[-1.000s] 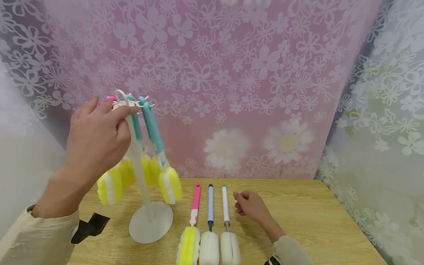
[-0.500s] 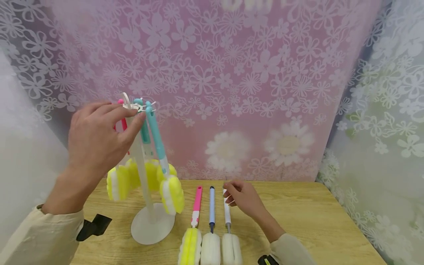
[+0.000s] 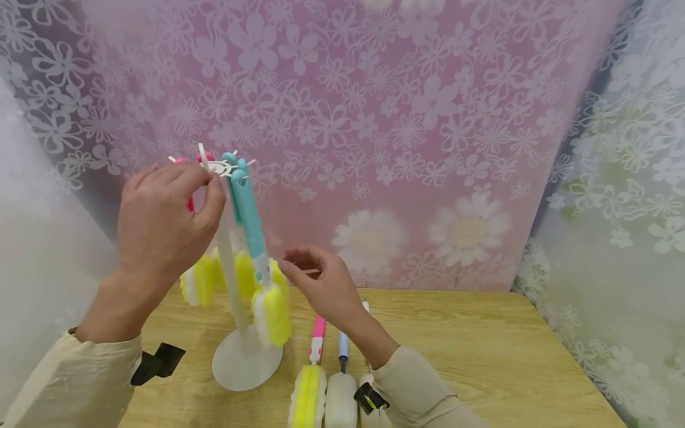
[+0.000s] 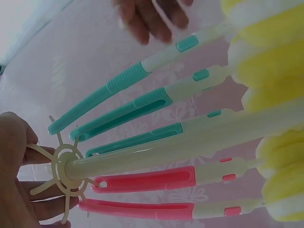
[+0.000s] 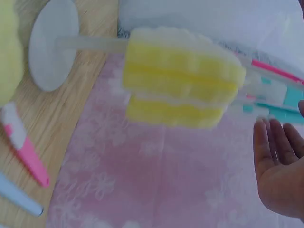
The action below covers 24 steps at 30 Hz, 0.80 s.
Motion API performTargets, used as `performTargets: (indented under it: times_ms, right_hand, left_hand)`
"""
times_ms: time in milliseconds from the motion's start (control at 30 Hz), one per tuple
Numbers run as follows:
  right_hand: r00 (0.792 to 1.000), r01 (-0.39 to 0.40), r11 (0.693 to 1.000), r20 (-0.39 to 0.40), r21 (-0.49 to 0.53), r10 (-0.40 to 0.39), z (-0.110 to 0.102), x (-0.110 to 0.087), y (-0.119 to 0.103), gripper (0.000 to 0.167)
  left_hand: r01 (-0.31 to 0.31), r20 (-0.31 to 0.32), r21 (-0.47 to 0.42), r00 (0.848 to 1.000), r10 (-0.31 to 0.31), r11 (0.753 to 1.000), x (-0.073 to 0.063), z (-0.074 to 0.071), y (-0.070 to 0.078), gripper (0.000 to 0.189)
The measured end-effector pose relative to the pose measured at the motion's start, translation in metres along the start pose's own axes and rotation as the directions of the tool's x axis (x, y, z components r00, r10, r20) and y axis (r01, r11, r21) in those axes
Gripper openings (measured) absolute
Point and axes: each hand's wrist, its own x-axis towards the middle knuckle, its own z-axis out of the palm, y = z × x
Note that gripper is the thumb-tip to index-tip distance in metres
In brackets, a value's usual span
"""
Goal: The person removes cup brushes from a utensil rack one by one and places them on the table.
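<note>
My left hand point(image 3: 166, 220) grips the top of a white hanging rack point(image 3: 227, 261), its fingers behind the hooked ring point(image 4: 61, 173) in the left wrist view. From the hooks hang several bottle brushes with yellow-and-white sponge heads point(image 3: 275, 315). Teal handles point(image 3: 250, 220) face right in the head view, while pink handles point(image 4: 147, 178) hang on the other side. Beside the nearest sponge heads my right hand point(image 3: 332, 285) is raised, holding nothing, its fingers loosely bent and pointing toward the teal brushes.
On the wooden table point(image 3: 481, 356) lie a pink-handled sponge brush point(image 3: 307, 398), a blue-handled brush point(image 3: 343, 345) and a white-handled one, mostly hidden by my right arm. The rack's round base point(image 3: 247, 362) stands left of them. A floral curtain point(image 3: 374, 119) hangs behind.
My right hand has moved left and up from the white-handled brush to the hanging brushes. The left hand has stayed at the rack top, and the hanging brushes have swung slightly.
</note>
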Motion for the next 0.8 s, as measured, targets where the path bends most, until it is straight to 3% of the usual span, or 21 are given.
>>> performTargets:
  times_ms: [133,267,800]
  right_hand:
    - [0.999,0.045,0.999,-0.018,-0.024,-0.046,0.022,0.016,-0.011,0.04]
    - [0.997,0.066,0.995,-0.03,-0.07,-0.068,0.032,0.028,-0.015,0.041]
    - [0.994,0.075,0.997,-0.08,-0.015,-0.076,0.03,0.03,-0.019,0.03]
  left_hand:
    - [0.0,0.003,0.002,1.0,0.0,1.0,-0.001,-0.001,-0.001,0.031]
    - [0.001,-0.002,-0.006,1.0,-0.001,1.0,-0.001,0.0,0.0,0.031]
    - [-0.013,-0.025,0.016,1.0,0.014,1.0,-0.001,0.004,-0.003,0.034]
